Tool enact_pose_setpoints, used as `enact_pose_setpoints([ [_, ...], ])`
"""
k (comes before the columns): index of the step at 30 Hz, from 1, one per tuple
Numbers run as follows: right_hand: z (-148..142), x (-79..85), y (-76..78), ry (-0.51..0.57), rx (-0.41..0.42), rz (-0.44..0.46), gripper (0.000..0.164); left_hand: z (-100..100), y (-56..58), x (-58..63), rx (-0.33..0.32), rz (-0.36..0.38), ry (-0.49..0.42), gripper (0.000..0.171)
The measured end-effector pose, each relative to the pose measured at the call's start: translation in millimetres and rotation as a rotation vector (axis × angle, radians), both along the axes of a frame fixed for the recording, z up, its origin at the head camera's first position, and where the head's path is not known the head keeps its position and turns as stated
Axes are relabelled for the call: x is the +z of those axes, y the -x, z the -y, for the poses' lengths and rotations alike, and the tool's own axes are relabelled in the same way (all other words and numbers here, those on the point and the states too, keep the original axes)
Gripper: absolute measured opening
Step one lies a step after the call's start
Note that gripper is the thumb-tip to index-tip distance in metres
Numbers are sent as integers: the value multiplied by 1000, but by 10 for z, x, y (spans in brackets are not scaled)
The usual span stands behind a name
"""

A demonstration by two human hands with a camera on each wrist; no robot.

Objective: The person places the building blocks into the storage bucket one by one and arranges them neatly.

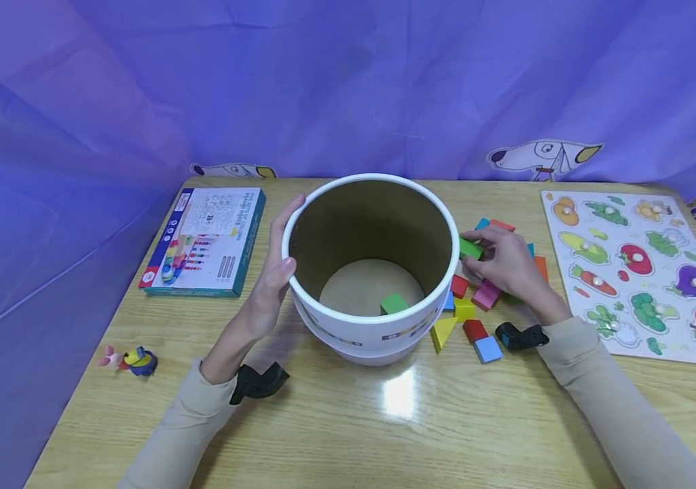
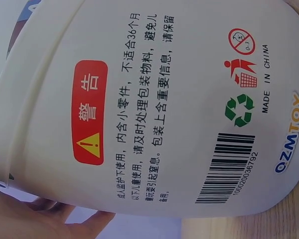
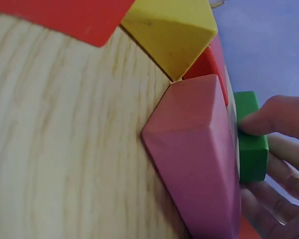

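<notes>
Rests the left hand against the outer wall of a white bucket, on its left side close to the rim, with thumb and forefinger spread well apart. Pinches a green block between thumb and fingers of the right hand, outside the bucket and just to its right. Cannot tell whether that block touches those around it. Has a second green block lying inside the bucket, on its floor toward the near wall. Shows more loose blocks to the right of the bucket: a yellow triangle and a yellow block near its wall, a pink block farther out, and a red block beside a light blue block on the nearer side. Turns toward the left wrist view a bucket wall printed with a red warning label and a barcode. Has a toy box lying left of the bucket, a small figurine nearer on that side, and a vegetable puzzle board well to the bucket's right.
</notes>
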State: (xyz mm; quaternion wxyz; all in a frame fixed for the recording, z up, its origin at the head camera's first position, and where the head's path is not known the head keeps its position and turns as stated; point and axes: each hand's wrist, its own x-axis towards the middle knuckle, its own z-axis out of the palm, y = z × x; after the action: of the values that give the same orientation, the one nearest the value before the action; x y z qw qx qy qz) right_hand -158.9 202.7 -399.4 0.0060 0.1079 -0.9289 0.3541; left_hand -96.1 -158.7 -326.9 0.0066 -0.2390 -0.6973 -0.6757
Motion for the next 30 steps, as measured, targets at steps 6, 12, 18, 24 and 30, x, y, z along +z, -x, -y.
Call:
enact_pose_setpoints([
  [6, -44, 39, -38, 85, -58, -25, 41, -18, -9, 15, 1, 1, 3, 85],
  [12, -136, 333, -114, 151, -145, -74, 42, -24, -7, 22, 9, -11, 8, 87],
  [18, -181, 839, -214, 278, -133, -245, 41, -31, -21, 29, 23, -15, 7, 89],
  [24, -14, 1345, -445, 421, 6, -446, 44, -41, -24, 37, 25, -26, 12, 90],
  [30, 334, 1646, -625, 524, 210, -510, 46, -46, -20, 29, 19, -25, 1, 90],
])
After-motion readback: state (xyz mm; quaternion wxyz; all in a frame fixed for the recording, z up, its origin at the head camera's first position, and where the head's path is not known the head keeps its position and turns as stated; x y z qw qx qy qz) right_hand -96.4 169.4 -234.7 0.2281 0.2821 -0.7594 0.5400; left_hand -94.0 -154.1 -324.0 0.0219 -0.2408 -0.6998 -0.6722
